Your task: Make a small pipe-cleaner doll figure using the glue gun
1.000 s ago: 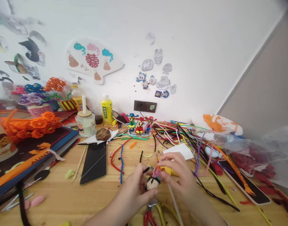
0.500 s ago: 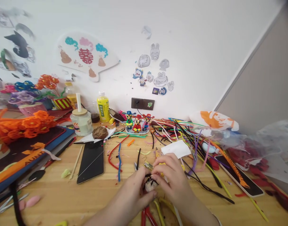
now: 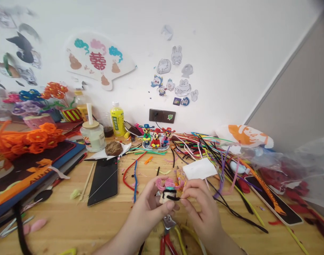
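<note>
So the left hand (image 3: pixel 149 211) has a small cream craft head (image 3: pixel 165 199) gripped between thumb and fingers, held up over the near middle of the wooden table (image 3: pixel 71 219). It's got a pink curled hat (image 3: pixel 169 183) with a teal band under it, plus black fuzzy strips (image 3: pixel 173 197) across the front. The right hand (image 3: pixel 201 202) has its thumb and index finger pinched narrow at the loose end of one of those strips, on the right side of the head; can't really tell what the other fingers are doing beyond being curled. Just below the hands there's a pair of red-handled pliers (image 3: pixel 162 244), with some yellow handles (image 3: pixel 180 241) right beside them. Behind, three little hatted figurines sit on a small tray (image 3: pixel 160 149) near the wall, with a messy pile of pipe cleaners (image 3: pixel 203 147) to the right. A blue pipe cleaner (image 3: pixel 136 180) and a black phone (image 3: pixel 103 184) lie over to the left.
</note>
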Action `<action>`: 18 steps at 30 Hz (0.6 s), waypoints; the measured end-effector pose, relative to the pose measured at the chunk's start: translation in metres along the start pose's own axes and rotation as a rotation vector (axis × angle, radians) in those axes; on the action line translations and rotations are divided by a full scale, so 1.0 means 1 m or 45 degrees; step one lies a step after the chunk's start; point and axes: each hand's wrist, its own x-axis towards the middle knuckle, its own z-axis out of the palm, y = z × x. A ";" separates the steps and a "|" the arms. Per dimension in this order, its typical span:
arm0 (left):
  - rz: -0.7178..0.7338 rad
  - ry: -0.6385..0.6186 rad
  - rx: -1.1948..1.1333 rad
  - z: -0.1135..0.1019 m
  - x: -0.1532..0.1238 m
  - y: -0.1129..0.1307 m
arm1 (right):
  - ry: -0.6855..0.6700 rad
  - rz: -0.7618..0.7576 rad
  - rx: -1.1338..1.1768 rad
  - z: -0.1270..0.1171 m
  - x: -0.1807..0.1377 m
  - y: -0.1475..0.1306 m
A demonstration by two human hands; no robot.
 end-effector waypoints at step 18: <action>-0.018 -0.024 -0.057 0.009 -0.008 0.011 | -0.021 0.041 -0.032 0.004 -0.004 0.004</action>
